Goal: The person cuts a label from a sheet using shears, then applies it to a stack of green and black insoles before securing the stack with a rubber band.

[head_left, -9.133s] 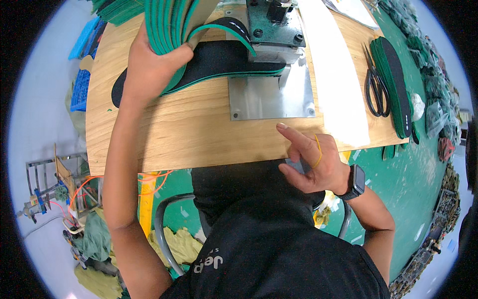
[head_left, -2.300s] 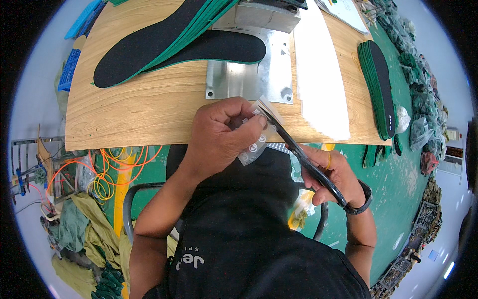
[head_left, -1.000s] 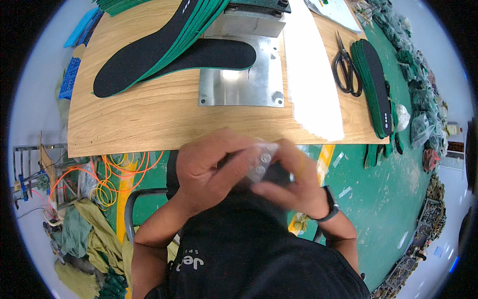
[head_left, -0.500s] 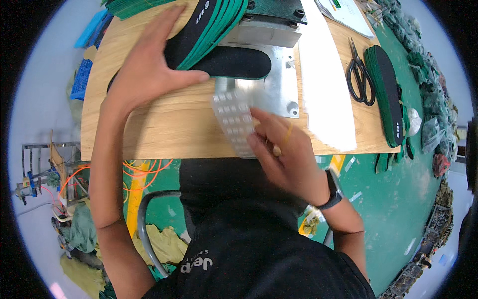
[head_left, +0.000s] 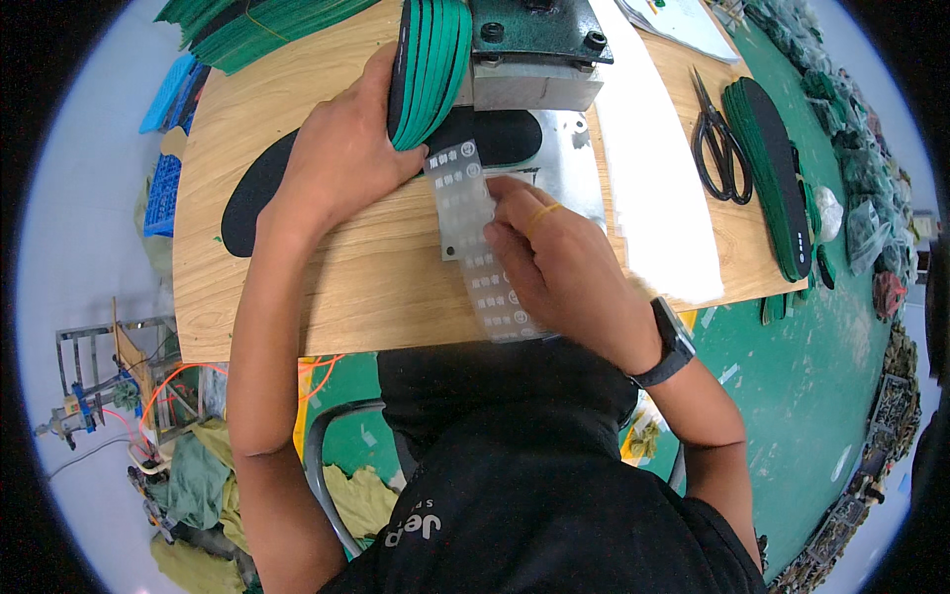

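My left hand [head_left: 341,163] is closed on a stack of insoles [head_left: 431,74], green with black layers, tilted on edge. Beneath that hand lies a single black insole [head_left: 259,198]. Its rounded right end rests on a metal plate [head_left: 579,183], below the block of a press [head_left: 539,87]; my hand and the stack cover its middle. My right hand [head_left: 569,262] pinches a translucent strip of white printed labels [head_left: 485,262] between thumb and fingers. The strip's upper end reaches close to my left thumb, and its lower end hangs by the table's front edge.
Black-handled scissors [head_left: 720,148] lie on the wooden table [head_left: 376,287] at the right, beside another insole stack [head_left: 770,178]. A long white sheet [head_left: 663,198] runs between press and scissors. More green insoles [head_left: 267,30] are piled at the far left, near a blue basket [head_left: 163,188].
My left hand has gone from spread fingers to a grip on the insole stack, which is now more upright. More of the lone insole's left end shows. My right hand still holds the strip.
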`<state>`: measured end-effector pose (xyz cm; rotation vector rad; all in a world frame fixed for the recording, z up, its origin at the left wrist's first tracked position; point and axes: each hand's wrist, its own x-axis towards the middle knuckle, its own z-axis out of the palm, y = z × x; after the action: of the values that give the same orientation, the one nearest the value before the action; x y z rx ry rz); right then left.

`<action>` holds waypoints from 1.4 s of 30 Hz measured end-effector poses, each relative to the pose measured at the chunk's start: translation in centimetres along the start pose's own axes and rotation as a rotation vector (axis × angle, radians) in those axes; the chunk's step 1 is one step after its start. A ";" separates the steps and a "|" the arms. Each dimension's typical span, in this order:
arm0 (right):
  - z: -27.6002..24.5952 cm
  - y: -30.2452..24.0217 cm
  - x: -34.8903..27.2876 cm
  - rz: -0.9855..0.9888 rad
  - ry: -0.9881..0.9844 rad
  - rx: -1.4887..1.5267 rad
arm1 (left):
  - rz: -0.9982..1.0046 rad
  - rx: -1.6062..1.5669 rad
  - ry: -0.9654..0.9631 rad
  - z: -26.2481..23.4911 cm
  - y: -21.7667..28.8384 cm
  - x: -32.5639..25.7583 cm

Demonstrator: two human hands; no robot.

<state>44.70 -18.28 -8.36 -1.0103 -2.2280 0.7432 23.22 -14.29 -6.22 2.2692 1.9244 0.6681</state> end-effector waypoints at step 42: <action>-2.9 1.7 3.6 0.801 -0.252 0.556 | -0.133 -0.466 0.228 -1.2 -2.5 -0.4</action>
<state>45.58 -13.77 -6.57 -1.5595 -1.5732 1.7920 20.40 -14.37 -6.15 1.8294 1.7484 1.2496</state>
